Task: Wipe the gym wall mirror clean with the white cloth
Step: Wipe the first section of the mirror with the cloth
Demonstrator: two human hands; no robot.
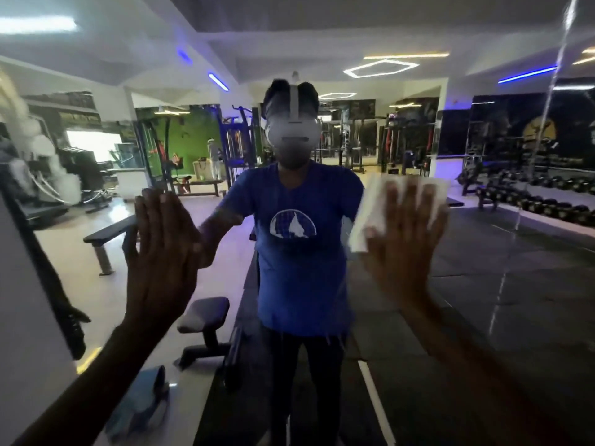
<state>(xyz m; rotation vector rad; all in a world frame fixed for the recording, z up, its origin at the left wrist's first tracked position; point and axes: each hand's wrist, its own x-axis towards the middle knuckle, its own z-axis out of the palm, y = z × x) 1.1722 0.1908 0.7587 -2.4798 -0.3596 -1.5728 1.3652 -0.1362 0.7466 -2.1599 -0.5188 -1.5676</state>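
The gym wall mirror [483,300] fills almost the whole head view and reflects a person in a blue shirt and the gym behind. My right hand [402,239] lies flat with straight, spread fingers on the white cloth [373,207], pressing it against the glass at right of centre. The cloth sticks out past my fingers at the top and left. My left hand [161,252] is flat on the mirror at left of centre, fingers straight and together, holding nothing.
A vertical seam in the mirror [544,130] runs down the right side. A pale wall edge [22,284] borders the mirror on the left. A blue object [141,403] lies low at the left. Benches, machines and dumbbell racks appear only as reflections.
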